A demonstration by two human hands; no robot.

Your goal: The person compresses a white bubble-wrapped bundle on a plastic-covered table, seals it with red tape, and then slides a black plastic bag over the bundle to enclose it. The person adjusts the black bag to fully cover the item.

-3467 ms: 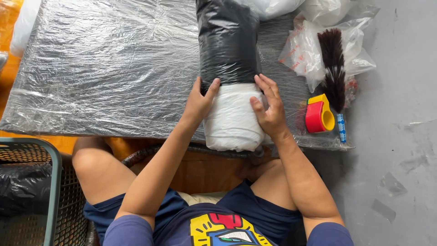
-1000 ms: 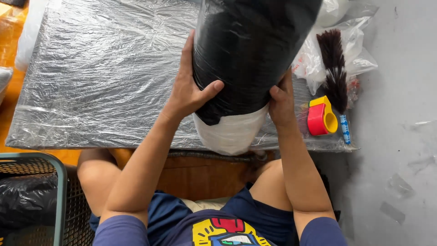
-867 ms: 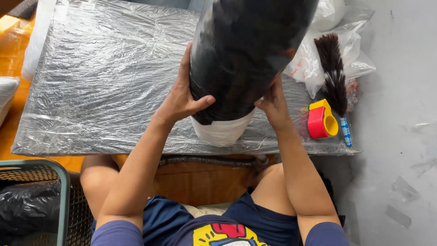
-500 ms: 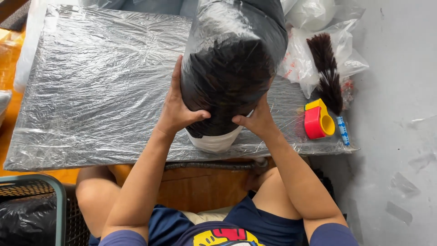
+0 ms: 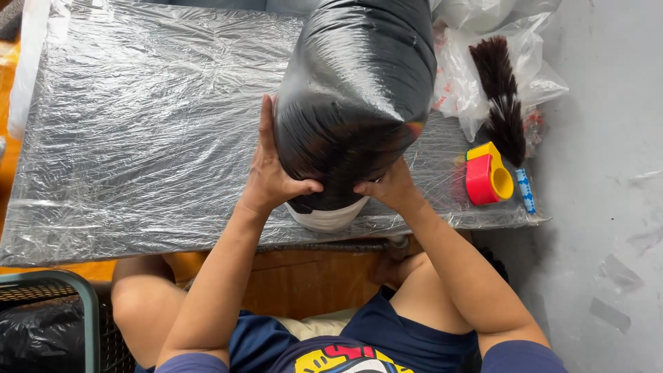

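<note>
A big bundle wrapped in shiny black plastic (image 5: 359,97) stands tilted toward me on the near edge of the table. Its white lower end (image 5: 328,215) peeks out beneath the black wrap. My left hand (image 5: 273,169) presses flat against the bundle's left side, thumb hooked onto its front. My right hand (image 5: 387,188) grips the lower right of the black plastic with bent fingers. Both hands hold the bundle.
The table is covered with crinkled clear plastic film (image 5: 138,124). To the right lie a red and yellow tape dispenser (image 5: 487,174), a dark brush of bristles (image 5: 501,97) and clear bags (image 5: 469,76). A dark wire basket (image 5: 48,324) stands at lower left. Grey floor is on the right.
The bundle has been raised from lying flat to standing tilted toward me, and the black wrap now covers most of its white end. Both hands slid lower on it.
</note>
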